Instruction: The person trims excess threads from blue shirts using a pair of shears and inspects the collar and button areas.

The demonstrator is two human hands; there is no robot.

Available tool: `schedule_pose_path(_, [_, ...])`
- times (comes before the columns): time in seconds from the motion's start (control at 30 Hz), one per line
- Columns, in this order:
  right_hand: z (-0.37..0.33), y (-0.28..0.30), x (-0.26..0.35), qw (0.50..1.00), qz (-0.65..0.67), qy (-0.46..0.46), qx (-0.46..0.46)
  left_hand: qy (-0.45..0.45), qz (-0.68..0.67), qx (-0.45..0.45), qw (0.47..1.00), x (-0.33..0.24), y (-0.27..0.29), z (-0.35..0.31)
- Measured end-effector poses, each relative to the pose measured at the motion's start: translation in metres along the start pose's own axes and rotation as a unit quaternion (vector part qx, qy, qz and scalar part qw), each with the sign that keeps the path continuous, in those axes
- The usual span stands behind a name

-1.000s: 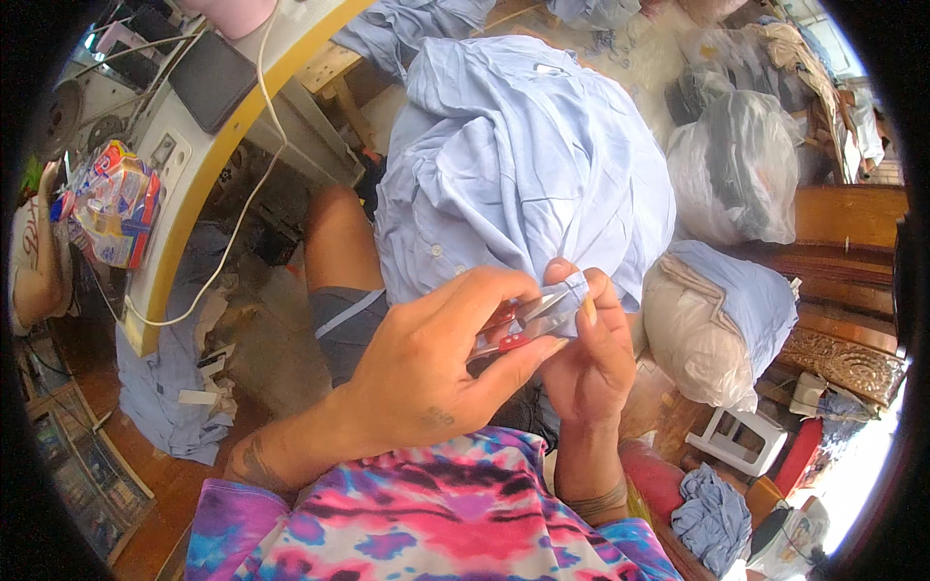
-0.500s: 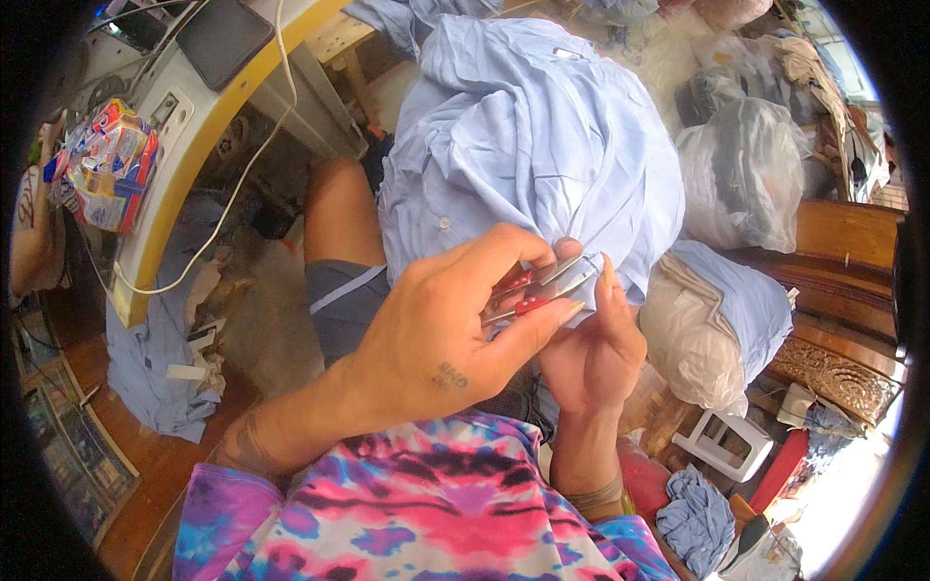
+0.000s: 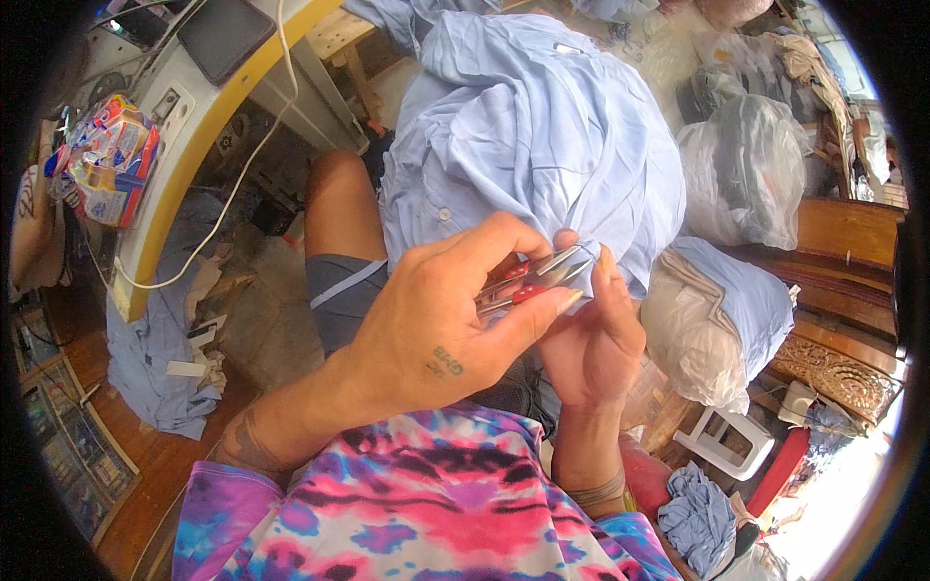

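A pair of thread snips (image 3: 524,290) with red parts and bright metal blades is gripped between the thumb and fingers of my left hand (image 3: 426,329). The blades point right, slightly apart, with their tips by the fingertips of my right hand (image 3: 599,353). That hand is closed, its thumb and a finger pinching the edge of a light blue shirt (image 3: 542,126) right at the tips. Spread over my lap and beyond, the shirt is rumpled and shows a small button. Just what lies between the blades is too small to make out.
To the left a yellow-edged white machine table (image 3: 155,228) carries a dark pad and a colourful plastic packet (image 3: 108,165); a white cable (image 3: 228,208) hangs from it. Right are clear plastic bags of cloth (image 3: 746,174), a folded bundle (image 3: 722,315), a white plastic stool (image 3: 725,443) and carved wood.
My left hand and the snips have shifted slightly, and the blades show a little more plainly apart. My right hand keeps its pinch at the shirt's edge.
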State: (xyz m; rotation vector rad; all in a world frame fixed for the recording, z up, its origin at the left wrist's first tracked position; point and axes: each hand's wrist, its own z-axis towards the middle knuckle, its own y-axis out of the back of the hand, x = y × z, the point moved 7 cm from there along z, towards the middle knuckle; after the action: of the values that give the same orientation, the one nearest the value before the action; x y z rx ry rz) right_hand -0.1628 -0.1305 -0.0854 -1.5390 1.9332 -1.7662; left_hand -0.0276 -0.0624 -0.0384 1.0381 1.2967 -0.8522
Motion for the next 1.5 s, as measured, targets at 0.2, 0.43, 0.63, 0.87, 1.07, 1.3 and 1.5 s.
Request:
schedule_pose_path(0.2, [0.0,0.001,0.0,1.0,-0.018,0.021,0.003,0.026,-0.007,0.013,1.0,0.001,0.0,0.0])
schedule_pose_path(0.43, [0.004,-0.004,0.006,0.994,-0.086,0.057,0.043,0.023,-0.069,0.019,0.997,0.011,-0.001,0.0])
schedule_pose_path(0.63, [0.007,-0.002,0.009,0.98,-0.174,0.095,0.001,0.063,-0.049,0.032,0.996,0.003,0.003,0.004])
schedule_pose_path(0.87, [0.009,-0.01,0.019,0.959,-0.27,0.085,0.017,0.033,-0.096,0.02,0.995,0.007,0.008,0.006])
schedule_pose_path(1.07, [0.013,-0.017,0.028,0.941,-0.327,0.083,0.029,-0.017,-0.072,0.009,0.997,0.006,0.008,0.009])
schedule_pose_path(1.3, [0.015,-0.018,0.027,0.942,-0.329,0.057,0.023,-0.033,-0.092,-0.031,0.995,0.012,0.009,0.006])
schedule_pose_path(1.5, [0.012,-0.018,0.024,0.951,-0.302,0.069,0.005,0.096,-0.285,-0.014,0.953,0.031,0.017,0.007])
